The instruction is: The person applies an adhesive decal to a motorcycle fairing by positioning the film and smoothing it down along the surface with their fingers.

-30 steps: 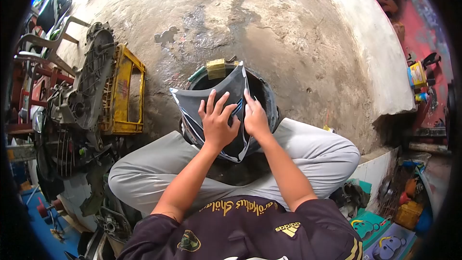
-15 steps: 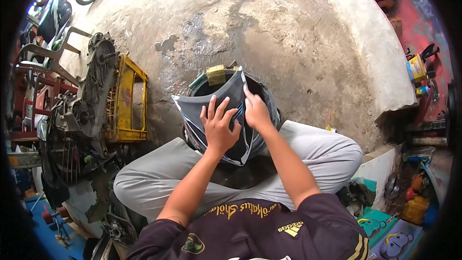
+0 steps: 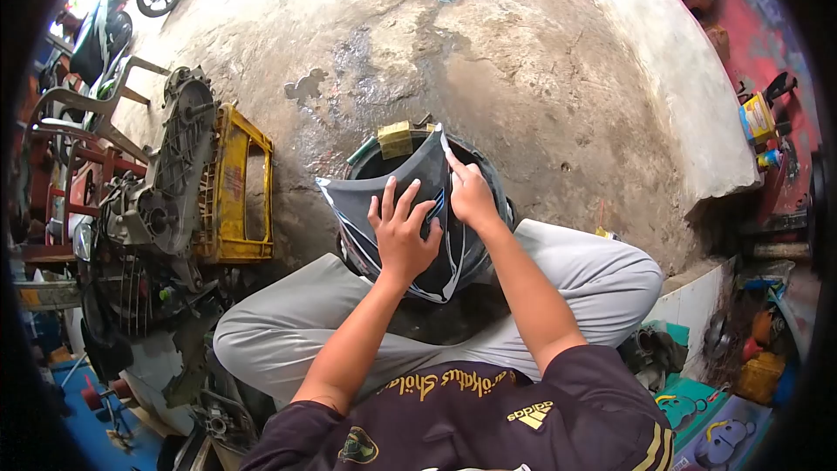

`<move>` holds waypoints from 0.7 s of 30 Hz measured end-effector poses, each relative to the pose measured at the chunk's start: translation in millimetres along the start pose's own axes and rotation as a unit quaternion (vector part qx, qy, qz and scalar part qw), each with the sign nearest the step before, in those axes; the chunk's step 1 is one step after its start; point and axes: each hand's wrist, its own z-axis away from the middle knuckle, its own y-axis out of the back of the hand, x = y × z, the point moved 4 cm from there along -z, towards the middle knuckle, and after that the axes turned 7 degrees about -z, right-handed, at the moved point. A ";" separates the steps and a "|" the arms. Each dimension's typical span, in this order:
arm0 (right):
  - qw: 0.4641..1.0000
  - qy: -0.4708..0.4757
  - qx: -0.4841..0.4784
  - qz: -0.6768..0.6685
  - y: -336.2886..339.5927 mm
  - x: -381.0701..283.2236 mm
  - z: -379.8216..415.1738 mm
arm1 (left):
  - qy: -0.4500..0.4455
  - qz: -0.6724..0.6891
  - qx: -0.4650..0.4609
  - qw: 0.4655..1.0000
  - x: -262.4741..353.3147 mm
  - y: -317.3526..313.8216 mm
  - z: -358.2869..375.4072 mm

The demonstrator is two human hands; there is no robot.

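A dark grey motorcycle fairing panel point(image 3: 362, 196) with pale, worn edges lies tilted over a round black bucket point(image 3: 495, 176) between my legs. My left hand point(image 3: 406, 234) rests on its face, fingers spread and open. At the panel's right edge, near the upper tip, my right hand point(image 3: 472, 194) is closed with the index finger stretched along the edge. Whatever may be under its curled fingers is hidden. On the bucket's far rim sits a yellow block point(image 3: 395, 139), beside a greenish stick-like piece point(image 3: 363, 147).
To my left stand a yellow crate point(image 3: 234, 249), a metal engine casing point(image 3: 179, 135) and a chair point(image 3: 118, 105). A low concrete ledge point(image 3: 680, 78) runs along the right. Wet patches mark the concrete floor point(image 3: 532, 61). Parts and a teal package point(image 3: 689, 401) lie by my right knee.
My right hand has slid a little up the panel's edge toward the tip. The left hand keeps its place on the panel. The whole view has shifted slightly.
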 end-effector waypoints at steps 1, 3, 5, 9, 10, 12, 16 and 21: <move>1.000 -0.010 -0.012 -0.007 0.6 0.8 6.7 | 0.001 -0.002 -0.001 1.000 0.3 -0.7 0.2; 0.999 0.023 -0.007 -0.025 -5.0 9.2 34.9 | -0.002 0.002 -0.001 1.000 -0.1 -2.5 1.0; 0.999 -0.021 -0.036 -0.020 -4.6 0.3 70.3 | 0.003 0.005 0.000 1.000 -1.0 -4.7 1.2; 0.997 -0.019 -0.024 -0.067 -8.2 5.7 92.2 | 0.004 0.007 0.005 1.000 -0.4 -2.5 0.6; 0.996 0.003 -0.017 -0.085 -9.6 9.8 80.8 | 0.002 0.008 0.007 1.000 0.1 -1.6 0.5; 0.996 0.026 0.002 -0.080 -10.9 12.3 50.9 | 0.001 0.004 0.004 1.000 -0.3 -2.1 1.2; 0.999 0.026 0.010 -0.031 -7.4 6.3 -9.6 | 0.001 0.005 0.004 1.000 -0.2 -2.1 0.6; 0.998 0.043 0.003 -0.042 -7.9 8.3 28.7 | -0.001 0.003 0.003 1.000 -1.2 -1.1 0.7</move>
